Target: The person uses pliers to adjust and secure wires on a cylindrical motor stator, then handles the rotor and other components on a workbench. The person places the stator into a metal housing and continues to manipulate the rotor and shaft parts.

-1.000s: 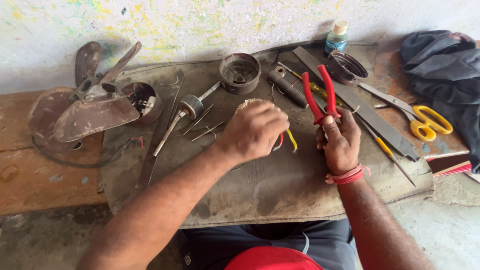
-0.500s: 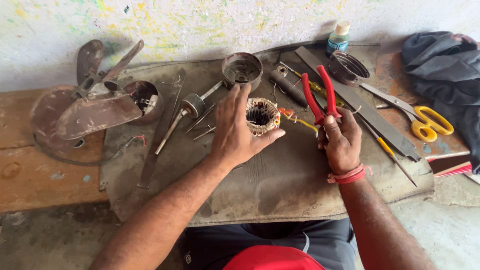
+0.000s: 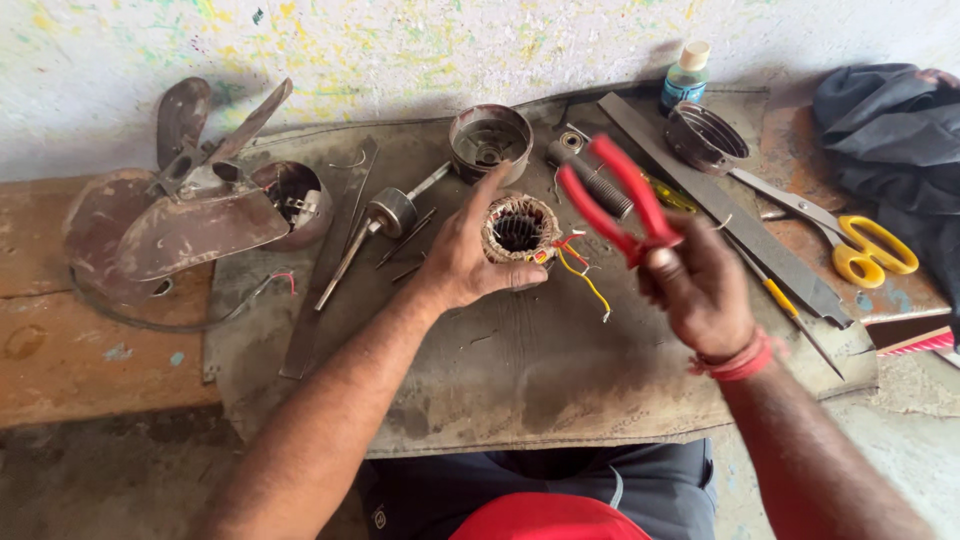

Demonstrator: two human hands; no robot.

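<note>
The left hand point(image 3: 470, 262) grips a wound motor stator point(image 3: 520, 228) over the grey mat point(image 3: 520, 380). Just right of the stator, the right hand point(image 3: 700, 290) holds red-handled pliers point(image 3: 615, 200), handles spread. Careless plier work could nick the coloured wires point(image 3: 580, 270) trailing from the stator.

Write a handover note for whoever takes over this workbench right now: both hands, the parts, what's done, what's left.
Left hand: grips the round copper-wound motor stator from its left side, over the grey mat.
Right hand: holds the red-handled pliers, handles up; the tip is hidden.
Stator's red and yellow lead wires trail loose toward the pliers.
Done: stator is out of its housing; two round metal housing cups lie behind.
Left: the leads look unworked; pliers are not on them yet.
</note>
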